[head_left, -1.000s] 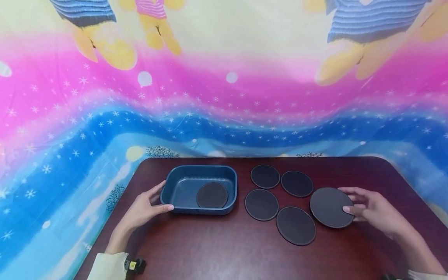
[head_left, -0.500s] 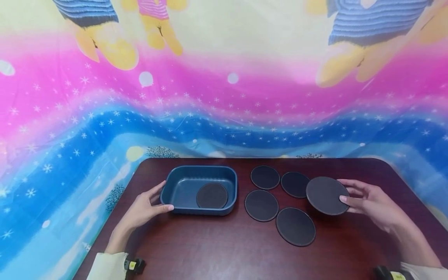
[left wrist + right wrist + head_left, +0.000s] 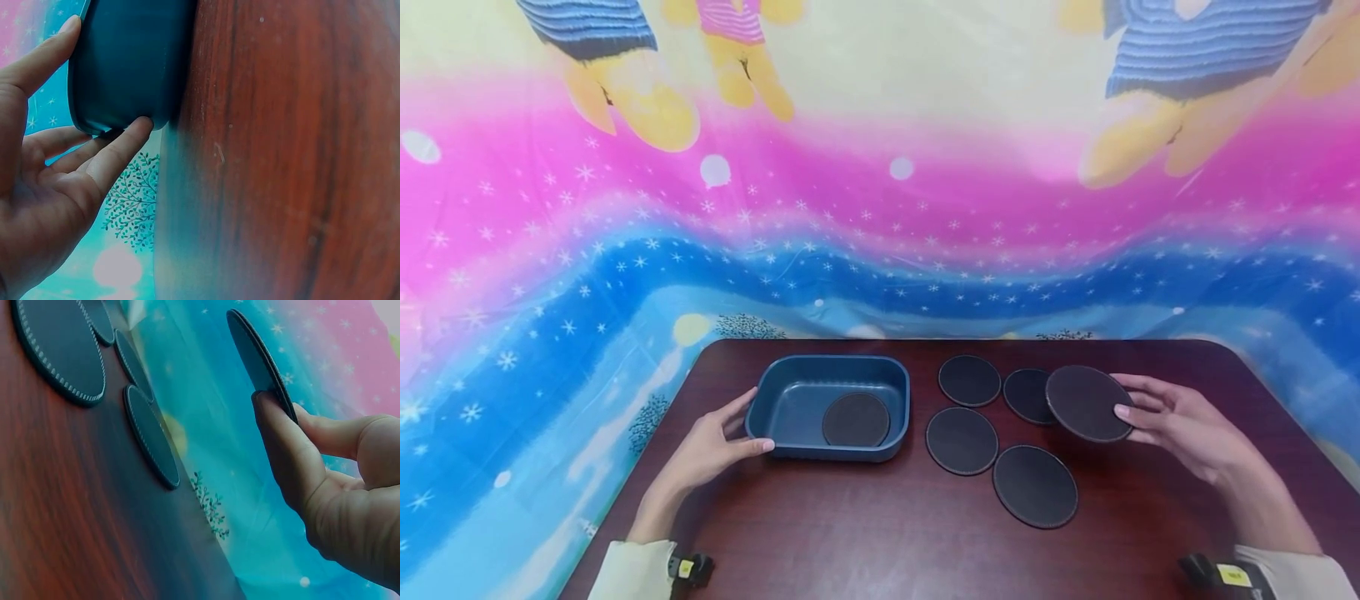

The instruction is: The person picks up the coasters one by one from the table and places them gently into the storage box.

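Between the thumb and fingers of my right hand (image 3: 1187, 429), a round black coaster (image 3: 1084, 404) is held by its right edge, tilted and raised over the table. In the right wrist view this coaster (image 3: 255, 353) shows nearly edge-on, pinched at its lower end. My left hand (image 3: 706, 446) holds the left end of a blue rectangular dish (image 3: 827, 452), thumb at the front rim and fingers along the side. Inside the dish, toward its right, lies another black coaster (image 3: 856, 420). The left wrist view shows fingertips against the dish's outer wall (image 3: 134, 59).
Several stitched-edge coasters lie flat right of the dish: one at the back (image 3: 968, 381), one in front of it (image 3: 961, 442), one nearest me (image 3: 1035, 486), and one partly covered by the raised coaster (image 3: 1024, 395). A printed cloth (image 3: 880, 208) hangs behind the dark wooden table (image 3: 865, 533).
My right hand has lifted the coaster from the table's right side and carried it up, back and left, over the edge of another coaster. The left hand and dish have stayed put.
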Tool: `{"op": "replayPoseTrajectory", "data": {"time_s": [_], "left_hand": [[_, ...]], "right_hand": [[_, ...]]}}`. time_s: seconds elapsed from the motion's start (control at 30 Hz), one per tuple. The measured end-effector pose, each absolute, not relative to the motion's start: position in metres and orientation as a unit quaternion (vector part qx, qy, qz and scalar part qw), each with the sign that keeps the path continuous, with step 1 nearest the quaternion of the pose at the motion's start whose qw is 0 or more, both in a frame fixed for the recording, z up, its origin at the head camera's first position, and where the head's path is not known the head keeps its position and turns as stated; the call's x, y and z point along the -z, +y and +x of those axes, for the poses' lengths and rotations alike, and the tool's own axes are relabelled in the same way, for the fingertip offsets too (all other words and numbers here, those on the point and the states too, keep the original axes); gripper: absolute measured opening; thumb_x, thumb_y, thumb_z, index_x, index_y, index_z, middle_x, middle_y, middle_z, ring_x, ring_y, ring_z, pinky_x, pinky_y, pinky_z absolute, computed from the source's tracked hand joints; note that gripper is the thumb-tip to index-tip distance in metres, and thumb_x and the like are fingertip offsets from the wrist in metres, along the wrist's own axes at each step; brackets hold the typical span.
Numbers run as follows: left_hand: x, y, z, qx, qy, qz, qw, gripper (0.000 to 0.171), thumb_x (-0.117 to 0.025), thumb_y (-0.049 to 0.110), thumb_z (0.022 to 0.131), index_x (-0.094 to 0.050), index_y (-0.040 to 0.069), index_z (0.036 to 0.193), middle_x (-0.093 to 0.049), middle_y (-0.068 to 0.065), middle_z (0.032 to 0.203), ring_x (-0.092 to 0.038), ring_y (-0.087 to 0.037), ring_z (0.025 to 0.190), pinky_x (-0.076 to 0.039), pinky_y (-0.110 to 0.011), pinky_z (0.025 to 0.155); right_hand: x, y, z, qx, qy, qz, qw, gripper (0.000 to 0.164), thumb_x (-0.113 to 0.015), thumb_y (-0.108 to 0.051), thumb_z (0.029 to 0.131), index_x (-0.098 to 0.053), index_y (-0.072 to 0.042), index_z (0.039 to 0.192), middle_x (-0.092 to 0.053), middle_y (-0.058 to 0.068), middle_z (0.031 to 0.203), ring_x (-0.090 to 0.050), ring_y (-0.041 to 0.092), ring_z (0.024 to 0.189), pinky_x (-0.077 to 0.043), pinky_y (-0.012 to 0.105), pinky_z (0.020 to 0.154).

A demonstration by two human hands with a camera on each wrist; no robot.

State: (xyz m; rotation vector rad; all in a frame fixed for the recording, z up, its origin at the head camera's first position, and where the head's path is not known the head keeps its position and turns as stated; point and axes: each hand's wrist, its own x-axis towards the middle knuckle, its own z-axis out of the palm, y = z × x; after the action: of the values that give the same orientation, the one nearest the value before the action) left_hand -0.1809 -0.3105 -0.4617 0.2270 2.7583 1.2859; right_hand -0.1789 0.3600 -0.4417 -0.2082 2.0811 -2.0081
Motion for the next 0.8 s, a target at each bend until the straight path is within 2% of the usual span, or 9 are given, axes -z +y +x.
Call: {"op": "replayPoseTrajectory", "data": {"time_s": [0.27, 0.6, 0.8], "left_hand": [[0.462, -0.312, -0.182, -0.415, 0.905, 0.083, 0.043, 0.099, -0.087, 0.039, 0.092, -0.034, 0.009, 0.169, -0.044, -0.025, 0.167, -0.052, -0.047, 0.147, -0.061, -0.050, 0.103], [0.462, -0.312, -0.182, -0.413, 0.906, 0.083, 0.043, 0.098, -0.087, 0.038, 0.093, -0.033, 0.009, 0.169, -0.042, -0.025, 0.169, -0.052, -0.047, 0.147, -0.060, -0.051, 0.104], [0.462, -0.312, -0.182, -0.412, 0.906, 0.081, 0.044, 0.097, -0.086, 0.037, 0.093, -0.033, 0.009, 0.169, -0.042, -0.025, 0.169, -0.052, -0.047, 0.147, -0.060, -0.052, 0.104]], "right_hand": [[0.435, 0.340, -0.189, 0.702, 0.698, -0.078, 0.117, 0.047, -0.059, 0.003, 0.107, -0.061, -0.026, 0.143, -0.076, -0.012, 0.124, -0.078, 0.009, 0.102, -0.066, 0.027, 0.084], [0.427, 0.321, -0.193, 0.682, 0.720, -0.067, 0.113, 0.048, -0.064, -0.003, 0.107, -0.056, -0.021, 0.150, -0.076, -0.015, 0.122, -0.078, 0.008, 0.098, -0.065, 0.025, 0.082], [0.422, 0.310, -0.196, 0.671, 0.730, -0.057, 0.115, 0.058, -0.067, -0.007, 0.106, -0.045, -0.009, 0.159, -0.075, -0.016, 0.120, -0.079, 0.008, 0.098, -0.065, 0.025, 0.083]]}}
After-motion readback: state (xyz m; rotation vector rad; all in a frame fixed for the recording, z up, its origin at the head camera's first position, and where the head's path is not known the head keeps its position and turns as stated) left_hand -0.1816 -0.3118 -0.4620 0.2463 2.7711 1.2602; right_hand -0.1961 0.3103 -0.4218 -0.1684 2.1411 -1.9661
